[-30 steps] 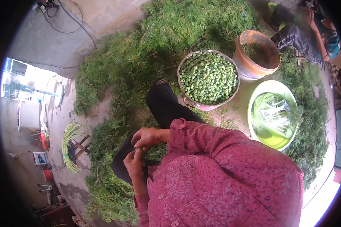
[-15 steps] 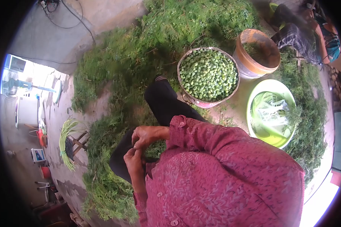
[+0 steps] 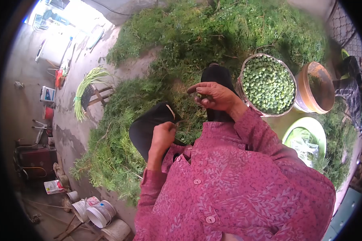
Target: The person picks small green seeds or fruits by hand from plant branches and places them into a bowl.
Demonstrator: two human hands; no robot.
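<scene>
My right hand (image 3: 218, 96) is up over my dark trouser leg, palm partly turned up and fingers curled round a few small green cones (image 3: 204, 97). Low by my other knee, my left hand (image 3: 163, 136) is closed; whatever it may hold is hidden. Beside my right forearm stands a round bucket (image 3: 240, 82) heaped with small green cones (image 3: 268, 85). Feathery green conifer branches (image 3: 142, 98) lie around and between my legs.
An orange-brown bucket (image 3: 305, 86) and a pale green basin (image 3: 323, 134) with clear plastic stand at right, near another person's leg (image 3: 346, 88). Long green stems (image 3: 81, 96) rest on a small stool at left. White buckets (image 3: 101, 213) lie lower left.
My hands, together before, are now apart: the right has moved toward the bucket, the left stays low. The view has swung, shifting the buckets right.
</scene>
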